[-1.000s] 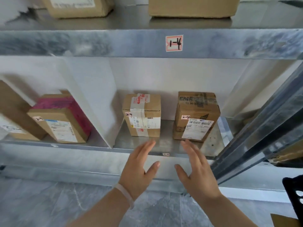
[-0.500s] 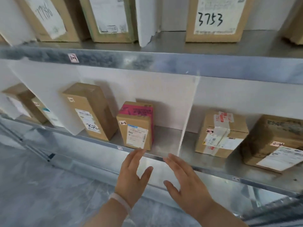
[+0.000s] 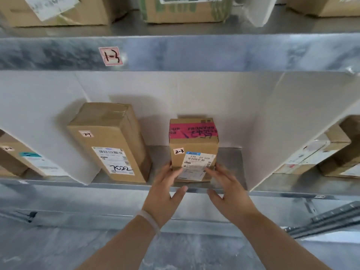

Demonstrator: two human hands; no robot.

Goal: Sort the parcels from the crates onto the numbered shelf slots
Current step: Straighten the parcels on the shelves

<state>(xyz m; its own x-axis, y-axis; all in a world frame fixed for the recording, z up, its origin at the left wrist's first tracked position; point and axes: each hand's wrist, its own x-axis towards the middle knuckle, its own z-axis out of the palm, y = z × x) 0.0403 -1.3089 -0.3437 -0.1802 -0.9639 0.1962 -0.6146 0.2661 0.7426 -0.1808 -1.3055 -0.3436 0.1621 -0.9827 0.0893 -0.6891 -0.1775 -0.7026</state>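
— Left hand (image 3: pixel 164 193): condition?
— Fingers straight and spread, nothing clasped. The tips lie against the lower left front corner of the parcel (image 3: pixel 192 147); the thumb stands apart, below the shelf lip (image 3: pixel 120 185). A pale wristband (image 3: pixel 149 221) sits on that wrist.
— And the right hand (image 3: pixel 231 195)?
— Likewise flat and spread, not curled. Its fingertips rest on the lower right of the parcel's front, across the bottom of the shipping label (image 3: pixel 197 162). The thumb points inward, clear of the box. Motion blur softens the fingertips.
— Where does the parcel stand?
— Upright at the front of the lower shelf, between two white dividers, the left divider (image 3: pixel 48 123) and the right divider (image 3: pixel 282 133). A small tag (image 3: pixel 178 151) on its front reads 2-3; pink tape (image 3: pixel 192 130) crosses its top.
— Anything else in that slot?
— One tall box (image 3: pixel 109 137) to the left, near the parcel but apart from it, with 7022 handwritten on its label.
— Beyond the dividers?
— More boxes either side: one on the left (image 3: pixel 17 158), several on the right (image 3: pixel 335 152).
— Above?
— A metal beam (image 3: pixel 214 51) carries a sticker (image 3: pixel 111 56) reading 1-3. Further cartons (image 3: pixel 185 10) stand on the upper shelf.
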